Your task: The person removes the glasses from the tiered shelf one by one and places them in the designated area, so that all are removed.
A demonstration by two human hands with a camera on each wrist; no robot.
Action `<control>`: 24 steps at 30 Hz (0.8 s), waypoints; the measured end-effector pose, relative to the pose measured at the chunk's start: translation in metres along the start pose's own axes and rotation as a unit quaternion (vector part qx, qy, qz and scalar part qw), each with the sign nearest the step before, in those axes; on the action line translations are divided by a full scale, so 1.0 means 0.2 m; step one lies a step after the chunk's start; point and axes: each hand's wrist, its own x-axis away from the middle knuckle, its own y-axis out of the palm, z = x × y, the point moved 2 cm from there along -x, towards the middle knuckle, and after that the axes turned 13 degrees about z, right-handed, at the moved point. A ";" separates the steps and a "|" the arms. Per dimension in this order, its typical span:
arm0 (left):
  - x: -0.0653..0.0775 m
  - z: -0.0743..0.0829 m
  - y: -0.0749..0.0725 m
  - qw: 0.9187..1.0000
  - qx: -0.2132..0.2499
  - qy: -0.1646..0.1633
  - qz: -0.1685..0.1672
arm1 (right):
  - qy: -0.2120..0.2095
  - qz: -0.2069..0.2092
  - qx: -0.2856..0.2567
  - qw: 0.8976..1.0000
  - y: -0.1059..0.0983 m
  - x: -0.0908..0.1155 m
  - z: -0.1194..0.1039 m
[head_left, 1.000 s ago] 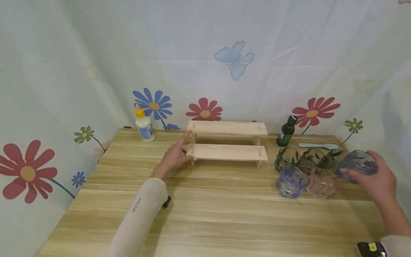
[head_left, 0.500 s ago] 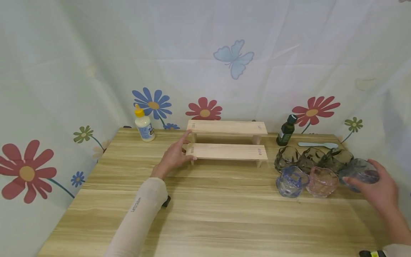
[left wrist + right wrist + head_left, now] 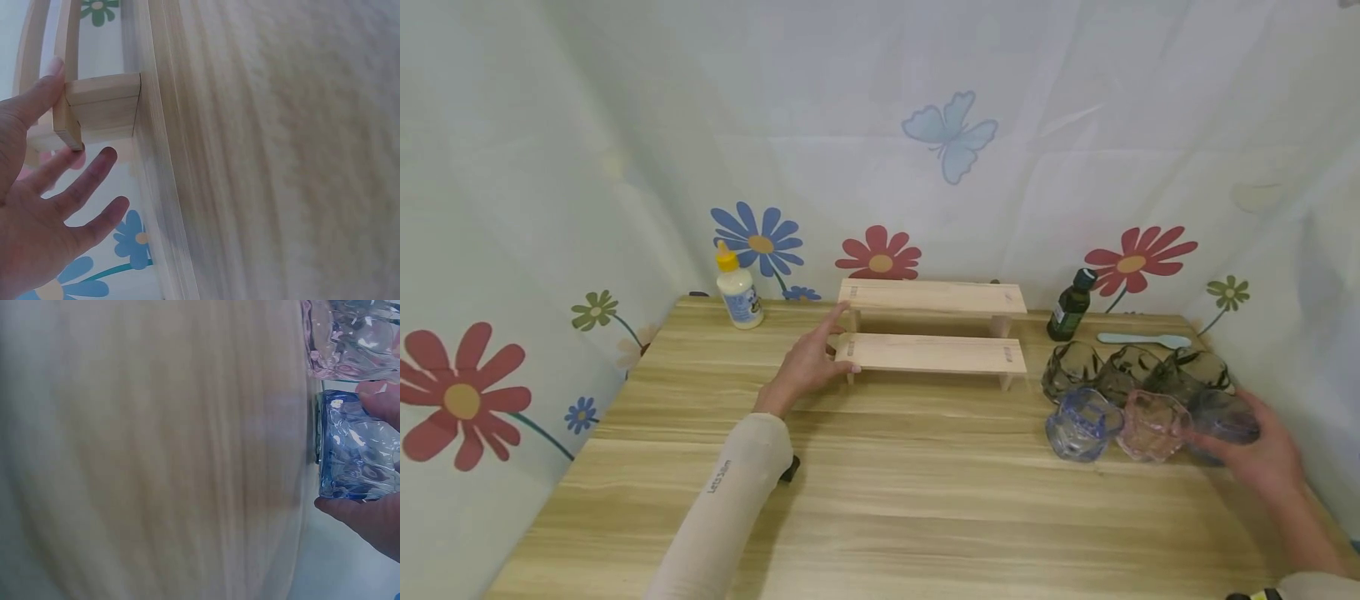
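Observation:
My left hand (image 3: 805,365) grips the left end of a two-tier wooden rack (image 3: 936,354). In the left wrist view the thumb lies along a board (image 3: 67,119), one fingertip touches its end, and the other fingers are spread. At the right, my right hand (image 3: 1262,450) holds a bluish drinking glass (image 3: 1225,417) between thumb and fingers, upright beside a pink glass (image 3: 1152,427). The right wrist view shows this blue glass (image 3: 359,450) close to the tabletop; whether it touches, I cannot tell. Left of the pink one stands another blue glass (image 3: 1082,425).
Dark grey glasses (image 3: 1123,375) form a row behind. Beyond them are a dark green bottle (image 3: 1070,307) and a pale spatula (image 3: 1142,340). A white bottle with a yellow cap (image 3: 741,296) stands at the back left. A flowered curtain (image 3: 951,208) borders the wooden table (image 3: 925,500).
The right hand has brought the bluish glass toward the front and down, then left to the pink glass. My left hand and the wooden rack have stayed put.

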 end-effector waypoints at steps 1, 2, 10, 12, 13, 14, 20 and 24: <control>0.00 0.00 0.00 1.000 0.001 -0.001 0.001 | -0.002 -0.003 0.000 1.000 0.00 0.00 0.00; 0.00 0.00 0.00 1.000 0.002 -0.002 0.000 | -0.003 -0.007 -0.001 1.000 0.01 0.01 0.01; -0.01 0.01 0.00 1.000 -0.004 -0.009 -0.001 | -0.009 -0.024 0.000 1.000 0.01 0.00 0.01; -0.01 0.01 0.00 1.000 -0.006 -0.009 0.002 | -0.007 -0.029 0.000 1.000 0.01 -0.01 0.01; -0.01 0.01 0.00 1.000 -0.006 -0.008 0.003 | -0.006 -0.032 -0.002 0.999 0.02 -0.01 0.01; -0.01 0.01 0.00 1.000 -0.006 -0.008 0.004 | -0.006 -0.034 -0.002 0.999 0.02 -0.01 0.01; -0.01 0.00 0.00 1.000 -0.004 -0.011 0.002 | -0.023 -0.048 -0.015 0.998 0.02 -0.02 0.02; -0.01 -0.01 0.00 1.000 -0.003 -0.009 0.000 | -0.031 -0.076 -0.037 0.996 0.01 -0.02 0.03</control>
